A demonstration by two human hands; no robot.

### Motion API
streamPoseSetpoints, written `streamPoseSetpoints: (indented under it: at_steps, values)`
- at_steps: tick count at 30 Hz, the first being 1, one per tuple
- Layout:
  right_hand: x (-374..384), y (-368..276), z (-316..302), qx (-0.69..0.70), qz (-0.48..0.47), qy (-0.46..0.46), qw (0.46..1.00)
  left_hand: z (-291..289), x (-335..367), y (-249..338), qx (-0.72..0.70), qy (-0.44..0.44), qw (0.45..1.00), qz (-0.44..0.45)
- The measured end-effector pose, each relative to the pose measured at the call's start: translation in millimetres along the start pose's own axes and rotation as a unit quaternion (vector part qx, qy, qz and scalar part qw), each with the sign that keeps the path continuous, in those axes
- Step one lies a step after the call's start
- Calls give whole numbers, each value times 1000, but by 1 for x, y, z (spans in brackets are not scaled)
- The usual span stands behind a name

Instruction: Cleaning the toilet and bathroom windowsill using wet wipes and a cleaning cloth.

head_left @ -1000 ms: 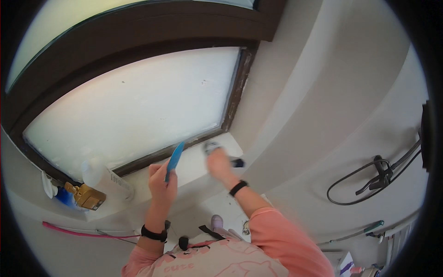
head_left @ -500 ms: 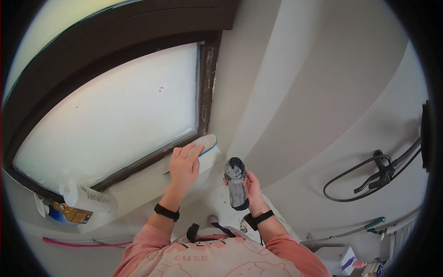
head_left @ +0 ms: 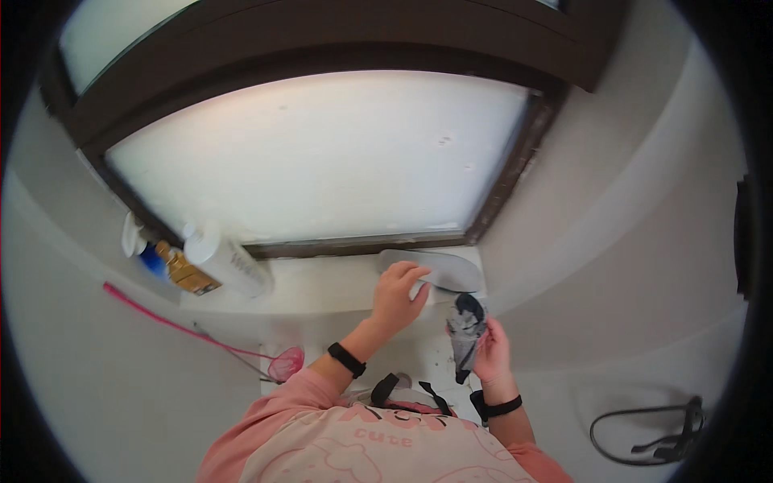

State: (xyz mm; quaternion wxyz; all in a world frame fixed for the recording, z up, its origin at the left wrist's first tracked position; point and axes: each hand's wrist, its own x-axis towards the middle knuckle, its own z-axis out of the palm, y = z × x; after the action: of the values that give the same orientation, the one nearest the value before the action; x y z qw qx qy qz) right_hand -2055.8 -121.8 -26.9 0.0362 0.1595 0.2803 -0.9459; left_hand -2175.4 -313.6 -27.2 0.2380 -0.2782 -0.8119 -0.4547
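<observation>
On the white window sill, at its right end, lies a grey insole (head_left: pixel 447 268). My left hand (head_left: pixel 396 299) is over its near edge, fingers slightly bent and thumb apart, gripping nothing; whether the fingertips touch the insole I cannot tell. To the right, in front of the sill, my right hand (head_left: pixel 493 350) is closed on what looks like a crumpled grey sock (head_left: pixel 465 334) with black ends. It hangs upright, its narrow dark end down. Part of my right fingers is hidden behind it.
A white bottle (head_left: pixel 229 262), a gold-brown box (head_left: pixel 187 270) and a blue-and-white pump bottle (head_left: pixel 147 251) stand at the sill's left end. Above is a dark-framed frosted window (head_left: pixel 322 161). A pink-handled net (head_left: pixel 286 364) leans at the left; a black cable loop (head_left: pixel 644 459) hangs lower right.
My left hand has let go of the insole, now flat on the sill with a grey side up. The view has turned left. The sock stays in my right hand, looking narrower.
</observation>
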Motion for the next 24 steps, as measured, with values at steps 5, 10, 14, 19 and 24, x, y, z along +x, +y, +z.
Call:
streamPoseSetpoints:
  at_steps: [5, 10, 14, 19, 24]
  values:
    - [41, 78, 69, -309, -69, -76, 945, -108, -63, -31, -2, 179, 964, -194]
    - [97, 155, 111, -761, -435, -126, 464, -198, -116, -58, 70, 285, 914, -280]
    - [134, 215, 139, -788, -362, -216, 448, -225, -90, -61, 140, 243, 929, -243]
    - [115, 238, 158, -740, -422, -319, 415, -237, -64, -92, 26, 239, 942, -233]
    - [113, 162, 107, -805, -400, -203, 389, -242, -54, -114, -22, 267, 928, -258]
